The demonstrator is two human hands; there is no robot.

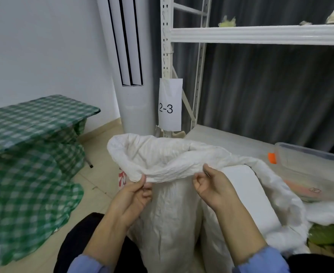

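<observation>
From the head camera, a tall white sack (168,217) stands on the floor right in front of the person's knees, its mouth open and its top rolled outward into a thick crumpled rim (134,152). Both hands are on the near edge of that rim. The left hand (134,196) has its grip closed on the fabric, pinching the fold between thumb and fingertips. The right hand (213,186) sits a little to the right at about the same height, its grip also holding the rim, thumb on top and fingers curled beneath. The two hands are apart, with a stretch of rolled fabric between them.

Just right of the sack lies a white block (247,194), partly wrapped by more white fabric. Beyond it a clear plastic box (310,160) with an orange clip rests on the lowest shelf of a white rack (260,34), whose upright bears a paper label (170,105) reading 2-3. A white tower unit (132,95) stands beside the rack. On the left, a green checked cloth (30,174) covers a low bench and spills onto the floor
</observation>
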